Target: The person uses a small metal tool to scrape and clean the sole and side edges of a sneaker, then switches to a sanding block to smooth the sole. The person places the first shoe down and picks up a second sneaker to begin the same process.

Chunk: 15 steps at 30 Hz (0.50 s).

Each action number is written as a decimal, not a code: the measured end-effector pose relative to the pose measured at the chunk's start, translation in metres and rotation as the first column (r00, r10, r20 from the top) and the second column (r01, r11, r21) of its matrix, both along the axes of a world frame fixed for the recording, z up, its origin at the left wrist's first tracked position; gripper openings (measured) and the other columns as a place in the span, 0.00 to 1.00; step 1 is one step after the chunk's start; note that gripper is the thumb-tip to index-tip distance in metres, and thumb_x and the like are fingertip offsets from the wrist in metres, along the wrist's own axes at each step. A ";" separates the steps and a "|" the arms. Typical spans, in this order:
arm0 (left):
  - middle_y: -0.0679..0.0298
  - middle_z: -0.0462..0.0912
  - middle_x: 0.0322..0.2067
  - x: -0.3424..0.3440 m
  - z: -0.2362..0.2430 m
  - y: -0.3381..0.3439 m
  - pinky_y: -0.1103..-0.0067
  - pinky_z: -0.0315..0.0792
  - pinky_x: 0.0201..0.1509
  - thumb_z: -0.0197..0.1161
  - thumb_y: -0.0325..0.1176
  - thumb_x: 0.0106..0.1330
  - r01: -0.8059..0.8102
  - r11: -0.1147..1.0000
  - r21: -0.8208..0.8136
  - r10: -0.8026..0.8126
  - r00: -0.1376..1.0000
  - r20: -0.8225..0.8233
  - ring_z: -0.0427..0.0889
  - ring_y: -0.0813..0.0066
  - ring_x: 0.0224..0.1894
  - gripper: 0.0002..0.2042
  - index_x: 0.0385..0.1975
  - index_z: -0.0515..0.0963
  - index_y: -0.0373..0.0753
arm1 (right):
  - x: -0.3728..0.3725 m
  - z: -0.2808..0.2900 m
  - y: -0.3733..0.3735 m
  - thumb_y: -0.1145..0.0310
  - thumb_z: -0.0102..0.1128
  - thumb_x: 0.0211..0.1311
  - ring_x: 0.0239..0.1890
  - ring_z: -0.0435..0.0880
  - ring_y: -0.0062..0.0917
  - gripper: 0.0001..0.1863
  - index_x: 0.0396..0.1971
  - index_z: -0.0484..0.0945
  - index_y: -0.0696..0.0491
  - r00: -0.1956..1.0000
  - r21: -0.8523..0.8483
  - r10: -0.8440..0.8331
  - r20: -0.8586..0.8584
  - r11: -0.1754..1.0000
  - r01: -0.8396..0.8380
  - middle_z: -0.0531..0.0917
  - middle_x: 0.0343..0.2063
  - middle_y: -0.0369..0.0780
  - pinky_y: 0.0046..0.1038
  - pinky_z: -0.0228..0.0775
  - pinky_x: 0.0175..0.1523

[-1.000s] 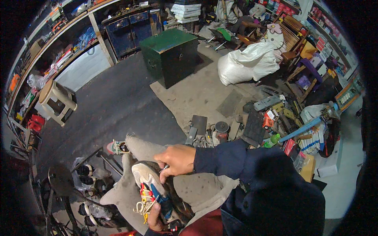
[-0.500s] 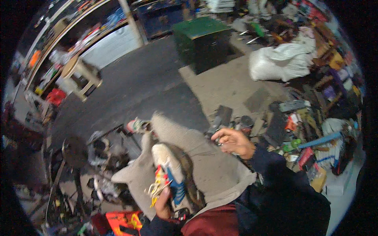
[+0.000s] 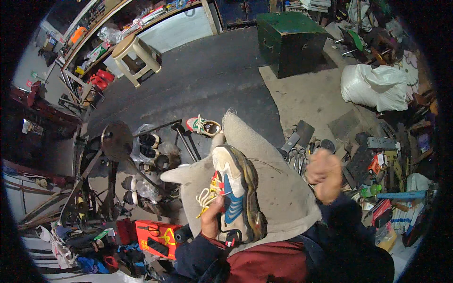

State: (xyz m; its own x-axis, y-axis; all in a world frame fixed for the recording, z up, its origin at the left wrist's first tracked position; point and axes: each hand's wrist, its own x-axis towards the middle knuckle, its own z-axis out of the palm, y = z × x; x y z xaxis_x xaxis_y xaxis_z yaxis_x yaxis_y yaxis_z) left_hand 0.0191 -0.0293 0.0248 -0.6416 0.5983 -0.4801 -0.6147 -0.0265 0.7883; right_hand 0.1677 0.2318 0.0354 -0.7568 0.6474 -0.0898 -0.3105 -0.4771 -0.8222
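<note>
We held a worn sneaker (image 3: 234,193) sole-up on the grey cloth (image 3: 278,188) over our lap, our left hand (image 3: 211,221) gripping its laced side, while our right hand (image 3: 324,173), blurred and seemingly curled shut, hovered beside the scattered tools (image 3: 302,151).

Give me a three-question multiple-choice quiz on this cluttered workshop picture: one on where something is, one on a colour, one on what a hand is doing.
1. Where does the held sneaker rest?
A. on the stool
B. on a grey cloth over the lap
C. on the green box

2. What colour is the box on the floor at the top?
A. green
B. white
C. yellow

3. What is the left hand doing?
A. hanging free
B. gripping the sneaker near its yellow laces
C. holding a hammer

Answers:
1 B, the grey cloth lies beneath the sneaker.
2 A, its lid and sides are dark green.
3 B, its fingers close on the shoe's side, while the right hand is raised clear of it.
</note>
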 end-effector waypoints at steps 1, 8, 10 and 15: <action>0.60 0.84 0.52 -0.003 0.000 -0.003 0.71 0.73 0.61 0.57 0.47 0.74 0.012 0.999 0.050 -0.012 1.000 -0.003 0.82 0.69 0.55 0.25 0.60 0.76 0.33 | -0.015 -0.011 -0.009 0.47 0.67 0.65 0.17 0.64 0.16 0.26 0.21 0.66 0.48 0.990 0.358 -0.044 0.133 0.934 -0.007 0.65 0.18 0.28 0.22 0.55 0.21; 0.65 0.84 0.39 -0.009 0.032 -0.075 0.77 0.74 0.47 0.63 0.38 0.72 0.296 0.894 -0.338 -0.393 0.878 -0.272 0.79 0.77 0.40 0.15 0.49 0.79 0.33 | -0.090 -0.005 -0.041 0.51 0.82 0.47 0.25 0.79 0.28 0.27 0.31 0.74 0.53 0.918 0.854 -0.080 0.388 0.405 -0.326 0.79 0.27 0.37 0.32 0.74 0.33; 0.71 0.78 0.27 0.001 0.040 -0.101 0.79 0.67 0.36 0.65 0.36 0.70 0.070 0.814 -0.576 -0.420 0.757 -0.502 0.73 0.82 0.31 0.11 0.27 0.77 0.37 | -0.094 -0.001 -0.044 0.51 0.82 0.46 0.26 0.80 0.30 0.27 0.31 0.74 0.53 0.894 0.818 -0.070 0.443 0.440 -0.371 0.80 0.29 0.37 0.34 0.75 0.33; 0.78 0.66 0.16 0.026 -0.012 -0.157 0.80 0.53 0.23 0.65 0.36 0.72 -0.270 0.861 -0.431 0.013 0.859 -0.512 0.59 0.88 0.20 0.21 0.16 0.67 0.38 | -0.094 -0.008 -0.050 0.56 0.86 0.43 0.25 0.73 0.22 0.29 0.34 0.73 0.53 0.904 0.835 -0.120 0.410 0.450 -0.319 0.77 0.27 0.36 0.27 0.73 0.32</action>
